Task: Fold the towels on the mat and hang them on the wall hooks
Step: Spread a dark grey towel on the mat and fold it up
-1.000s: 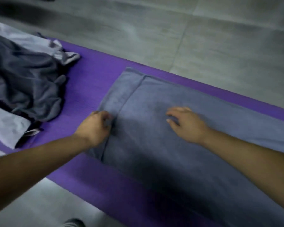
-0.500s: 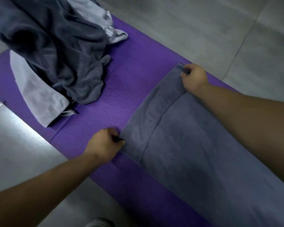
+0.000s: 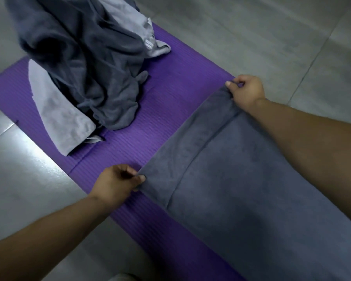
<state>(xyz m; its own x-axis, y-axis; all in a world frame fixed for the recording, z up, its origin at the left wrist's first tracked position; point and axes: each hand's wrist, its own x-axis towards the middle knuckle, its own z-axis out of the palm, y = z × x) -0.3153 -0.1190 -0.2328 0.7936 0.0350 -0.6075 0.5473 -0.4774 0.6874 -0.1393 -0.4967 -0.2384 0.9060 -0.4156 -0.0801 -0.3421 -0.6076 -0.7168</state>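
We pinch end corners of flat grey terry towel [image 3: 241, 179] on purple ribbed mat [image 3: 170, 94]: left hand [image 3: 116, 184] near, right hand [image 3: 246, 92] far, keeping edge taut for fold.

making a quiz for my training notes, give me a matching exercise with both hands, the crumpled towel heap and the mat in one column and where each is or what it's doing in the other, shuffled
Column one
1 left hand
2 right hand
3 dark grey towel heap
4 purple mat

Column two
a pinches the far corner of the spread towel
b lies crumpled on the mat, left of the spread towel
c lies flat on the tiled floor
d pinches the near corner of the spread towel

Pairs: 1-d, 2-a, 3-b, 4-c
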